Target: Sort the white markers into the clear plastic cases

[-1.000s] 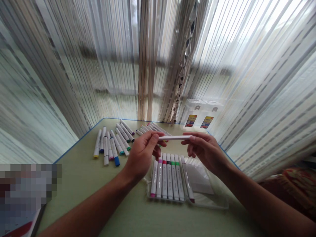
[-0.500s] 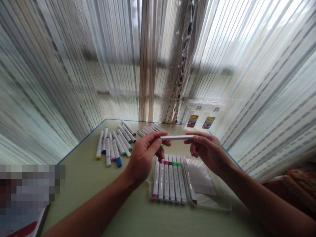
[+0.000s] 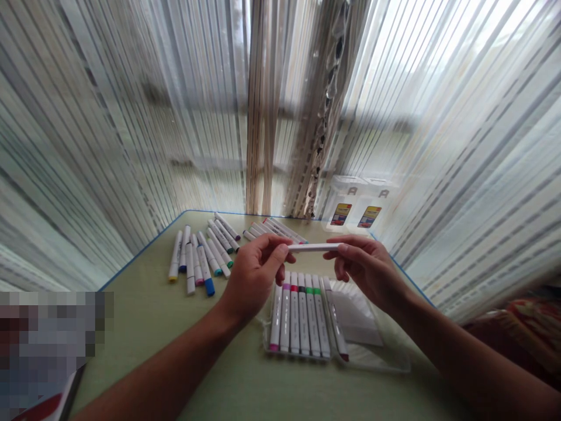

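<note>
A white marker (image 3: 312, 248) lies level in the air between my two hands. My left hand (image 3: 263, 263) pinches its left end between thumb and fingers. At the other end, my right hand (image 3: 362, 260) grips it with thumb and fingertips. Below them on the table, an open clear plastic case (image 3: 394, 363) holds a row of white markers (image 3: 302, 327) with coloured bands. One marker with a dark reddish tip (image 3: 336, 327) lies apart in the case's right half, beside a pale sheet (image 3: 357, 318).
Loose markers (image 3: 201, 260) are spread at the left of the green table (image 3: 175, 345), with more (image 3: 280, 229) behind my left hand. Two clear cases with labels (image 3: 355, 204) stand at the back right. Striped curtains (image 3: 210, 117) hang behind. A pixelated area covers the lower left.
Both hands have stayed nearly in place with the marker between them. The marker has shifted very slightly, and my left fingers have moved a little around its end.
</note>
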The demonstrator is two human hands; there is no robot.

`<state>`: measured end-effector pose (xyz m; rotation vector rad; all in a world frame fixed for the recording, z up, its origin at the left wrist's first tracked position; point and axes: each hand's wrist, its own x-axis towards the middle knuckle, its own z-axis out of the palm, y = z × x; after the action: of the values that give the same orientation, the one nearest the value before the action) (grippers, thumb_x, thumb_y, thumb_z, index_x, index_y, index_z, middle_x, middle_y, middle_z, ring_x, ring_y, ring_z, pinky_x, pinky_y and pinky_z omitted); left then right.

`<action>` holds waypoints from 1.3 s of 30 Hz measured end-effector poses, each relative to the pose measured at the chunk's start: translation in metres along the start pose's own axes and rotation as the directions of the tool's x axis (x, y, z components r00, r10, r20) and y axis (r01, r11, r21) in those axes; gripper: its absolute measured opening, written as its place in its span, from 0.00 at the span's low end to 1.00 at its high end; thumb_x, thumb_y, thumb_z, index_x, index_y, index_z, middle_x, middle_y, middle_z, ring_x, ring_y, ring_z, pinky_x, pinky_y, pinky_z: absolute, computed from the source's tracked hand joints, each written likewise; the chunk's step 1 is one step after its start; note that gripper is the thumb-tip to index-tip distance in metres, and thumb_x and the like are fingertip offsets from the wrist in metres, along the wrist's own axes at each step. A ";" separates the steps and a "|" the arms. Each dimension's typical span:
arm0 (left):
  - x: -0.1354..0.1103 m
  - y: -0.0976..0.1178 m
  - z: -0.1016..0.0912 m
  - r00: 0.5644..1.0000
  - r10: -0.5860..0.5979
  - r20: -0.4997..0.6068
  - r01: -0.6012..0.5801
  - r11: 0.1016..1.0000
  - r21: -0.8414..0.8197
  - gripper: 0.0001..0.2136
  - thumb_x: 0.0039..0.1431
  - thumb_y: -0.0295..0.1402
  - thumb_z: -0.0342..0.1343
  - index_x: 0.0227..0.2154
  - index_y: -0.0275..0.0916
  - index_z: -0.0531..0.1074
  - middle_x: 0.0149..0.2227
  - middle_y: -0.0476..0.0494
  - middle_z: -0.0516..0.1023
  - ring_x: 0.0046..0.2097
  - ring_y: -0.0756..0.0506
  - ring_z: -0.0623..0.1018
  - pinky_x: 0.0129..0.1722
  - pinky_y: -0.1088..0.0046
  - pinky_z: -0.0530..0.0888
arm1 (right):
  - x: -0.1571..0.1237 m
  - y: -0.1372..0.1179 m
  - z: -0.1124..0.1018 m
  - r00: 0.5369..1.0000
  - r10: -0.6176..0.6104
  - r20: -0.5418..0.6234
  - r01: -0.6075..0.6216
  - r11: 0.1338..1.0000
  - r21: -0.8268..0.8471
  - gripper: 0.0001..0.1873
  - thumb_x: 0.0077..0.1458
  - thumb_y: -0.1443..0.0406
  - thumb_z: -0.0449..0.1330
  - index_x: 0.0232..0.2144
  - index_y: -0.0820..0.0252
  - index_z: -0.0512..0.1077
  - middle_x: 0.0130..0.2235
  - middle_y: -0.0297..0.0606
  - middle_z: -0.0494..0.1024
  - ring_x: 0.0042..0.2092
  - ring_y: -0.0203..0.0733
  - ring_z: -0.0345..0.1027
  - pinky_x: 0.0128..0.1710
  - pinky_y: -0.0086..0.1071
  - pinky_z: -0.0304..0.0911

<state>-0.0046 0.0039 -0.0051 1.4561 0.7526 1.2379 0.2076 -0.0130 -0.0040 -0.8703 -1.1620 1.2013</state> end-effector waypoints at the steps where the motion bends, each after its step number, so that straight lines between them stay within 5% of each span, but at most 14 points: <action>1: 0.000 0.000 0.000 1.000 -0.003 0.002 0.003 1.000 0.016 0.09 0.60 0.35 0.55 0.39 0.33 0.72 0.29 0.46 0.76 0.22 0.54 0.70 0.21 0.78 0.69 | 0.000 0.000 0.000 1.000 0.002 0.000 -0.002 1.000 -0.008 0.09 0.48 0.64 0.67 0.33 0.62 0.79 0.28 0.42 0.81 0.19 0.32 0.67 0.16 0.25 0.59; 15: -0.007 0.004 0.006 0.986 -0.053 0.156 -0.007 0.933 0.361 0.11 0.57 0.37 0.58 0.37 0.33 0.76 0.31 0.44 0.79 0.30 0.50 0.76 0.30 0.78 0.72 | -0.005 0.010 0.006 0.993 0.056 0.105 -0.030 0.973 -0.229 0.12 0.46 0.62 0.70 0.33 0.63 0.78 0.23 0.36 0.78 0.20 0.32 0.67 0.18 0.24 0.62; 20: -0.008 0.004 0.008 0.975 -0.053 0.214 -0.026 0.936 0.351 0.12 0.59 0.38 0.56 0.37 0.34 0.76 0.35 0.44 0.80 0.36 0.47 0.79 0.37 0.76 0.74 | -0.008 0.006 0.012 0.991 0.094 0.095 -0.057 0.942 -0.332 0.14 0.39 0.62 0.73 0.27 0.65 0.78 0.21 0.32 0.74 0.19 0.29 0.64 0.16 0.22 0.58; 24: -0.007 0.002 0.008 0.978 -0.066 0.196 -0.010 0.932 0.363 0.12 0.58 0.39 0.57 0.38 0.35 0.77 0.33 0.45 0.80 0.32 0.49 0.78 0.32 0.78 0.72 | -0.009 0.004 0.012 0.993 0.080 0.085 -0.045 0.936 -0.348 0.13 0.39 0.62 0.73 0.27 0.65 0.78 0.20 0.31 0.73 0.19 0.28 0.62 0.16 0.21 0.56; 39: 0.000 -0.004 0.001 0.994 -0.080 0.073 0.056 0.956 0.287 0.13 0.58 0.40 0.57 0.39 0.36 0.75 0.21 0.52 0.70 0.23 0.52 0.69 0.23 0.78 0.67 | -0.004 0.006 0.003 0.987 0.039 0.156 -0.040 0.999 0.006 0.11 0.55 0.64 0.63 0.39 0.63 0.80 0.29 0.42 0.80 0.21 0.30 0.66 0.19 0.25 0.61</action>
<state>-0.0030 0.0051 -0.0090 1.6894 0.9451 1.0395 0.2038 -0.0160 -0.0095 -0.8070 -1.2687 1.3250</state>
